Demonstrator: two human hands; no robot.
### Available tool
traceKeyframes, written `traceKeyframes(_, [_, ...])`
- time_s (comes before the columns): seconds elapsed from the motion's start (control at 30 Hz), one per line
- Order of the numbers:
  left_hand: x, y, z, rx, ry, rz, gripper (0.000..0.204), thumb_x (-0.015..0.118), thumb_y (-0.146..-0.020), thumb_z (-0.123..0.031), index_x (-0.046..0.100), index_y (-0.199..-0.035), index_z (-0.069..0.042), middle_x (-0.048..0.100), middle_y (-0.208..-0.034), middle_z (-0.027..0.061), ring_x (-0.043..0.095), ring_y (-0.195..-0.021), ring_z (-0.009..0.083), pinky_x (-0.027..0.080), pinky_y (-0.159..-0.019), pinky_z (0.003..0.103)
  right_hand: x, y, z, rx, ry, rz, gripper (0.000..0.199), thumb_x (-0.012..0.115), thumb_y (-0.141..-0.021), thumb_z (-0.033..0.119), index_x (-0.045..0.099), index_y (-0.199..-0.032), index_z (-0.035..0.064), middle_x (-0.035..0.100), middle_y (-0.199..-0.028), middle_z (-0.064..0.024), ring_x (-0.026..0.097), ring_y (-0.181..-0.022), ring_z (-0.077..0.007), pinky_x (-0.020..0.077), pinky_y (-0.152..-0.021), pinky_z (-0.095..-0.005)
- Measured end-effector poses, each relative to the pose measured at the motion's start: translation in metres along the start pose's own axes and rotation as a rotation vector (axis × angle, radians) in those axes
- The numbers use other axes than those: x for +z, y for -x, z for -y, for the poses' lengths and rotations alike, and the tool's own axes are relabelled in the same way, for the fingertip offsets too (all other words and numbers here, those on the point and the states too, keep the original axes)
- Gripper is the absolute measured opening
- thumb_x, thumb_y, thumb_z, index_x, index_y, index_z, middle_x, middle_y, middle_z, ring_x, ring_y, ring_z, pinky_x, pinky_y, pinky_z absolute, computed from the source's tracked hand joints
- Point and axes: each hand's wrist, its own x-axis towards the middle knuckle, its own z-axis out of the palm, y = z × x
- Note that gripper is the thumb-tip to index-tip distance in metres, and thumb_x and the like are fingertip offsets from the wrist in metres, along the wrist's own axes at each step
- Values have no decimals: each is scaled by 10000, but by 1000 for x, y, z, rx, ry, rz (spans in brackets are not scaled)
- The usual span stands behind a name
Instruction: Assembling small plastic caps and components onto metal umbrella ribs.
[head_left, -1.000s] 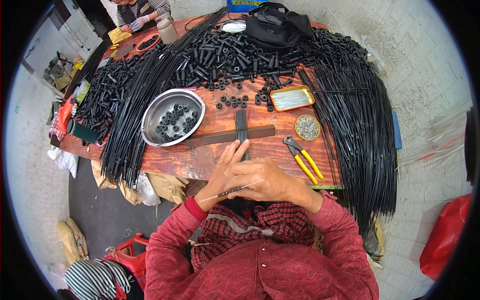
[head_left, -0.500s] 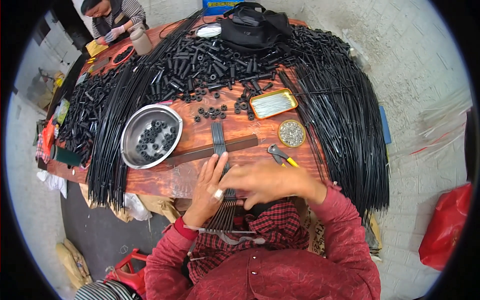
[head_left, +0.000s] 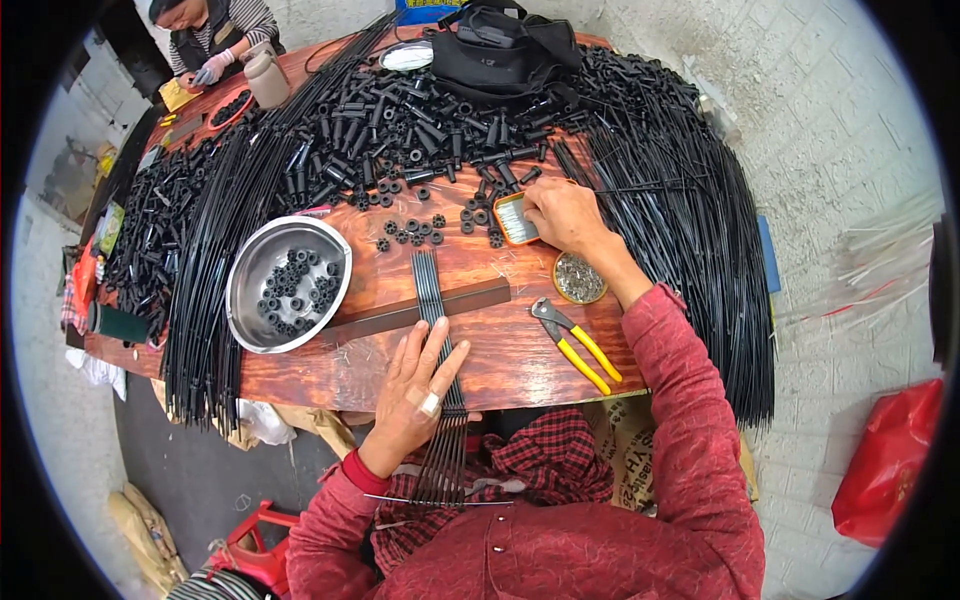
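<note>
Black rods [head_left: 436, 330] lie in a small flat bundle across the near edge of the wooden table [head_left: 520, 350], crossing a dark flat bar [head_left: 420, 312] and running off the edge toward the person's lap. The left hand [head_left: 415, 390] rests flat on this bundle, its fingers spread and pressing down rather than gripping, with a pale ring on one of them. The right hand [head_left: 562, 212] reaches farther out to a small rectangular tin [head_left: 515, 218] holding thin pale pieces; its fingers are bent together at the tin's right end, and whether they pinch anything cannot be told. Just near of that hand sits a small round tin [head_left: 579, 278] filled with tiny metallic bits. To the left, a round steel bowl [head_left: 262, 300] holds a loose heap of small black ring-shaped parts [head_left: 298, 288]. Yellow-handled pliers [head_left: 575, 343] lie on the table to the right of the bundle. Heaps of black tube fittings [head_left: 400, 130] cover the far part of the table, and long sheaves of black rods hang over both sides. A black bag [head_left: 505, 50] sits at the far edge.
</note>
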Motion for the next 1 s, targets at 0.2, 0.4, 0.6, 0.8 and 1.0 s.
traceKeyframes(0.2, [1,1,0,-4,7,-17,735,709,-826,-453,506,-1450,-121,364,-1565,197,361,-1418,429,329,-1154,512,7,2,-4,-123,48,-52,93,673,-821,116,616,-859,54,641,-870,-103,657,-853,-317,529,-729,-433])
traceKeyframes(0.4, [1,2,1,-2,27,-20,801,698,-799,-533,497,-1460,-128,374,-1563,181,347,-1433,415,326,-1155,510,1,4,5,-171,-11,-28,94,675,-824,114,605,-834,50,622,-864,-92,652,-859,-305,522,-724,-420])
traceKeyframes(0.6, [1,3,0,-27,20,-4,824,697,-791,-555,487,-1471,-141,369,-1569,167,339,-1444,399,303,-1166,514,-3,1,3,-139,-35,-60,88,690,-821,128,638,-840,59,653,-849,-91,655,-854,-299,531,-738,-406])
traceKeyframes(0.8, [-3,0,-8,-91,74,-42,607,582,-837,-27,548,-1428,-162,398,-1556,143,382,-1424,381,336,-1157,509,-7,-5,6,-56,-87,-105,92,694,-864,142,652,-888,64,665,-870,-88,652,-851,-289,529,-749,-403])
traceKeyframes(1.0, [-5,-1,-8,-91,58,-24,591,575,-850,-58,545,-1431,-161,396,-1556,138,370,-1428,379,324,-1164,516,-7,-9,30,-160,-22,-183,105,655,-874,71,662,-979,65,650,-886,-84,643,-868,-290,522,-735,-408])
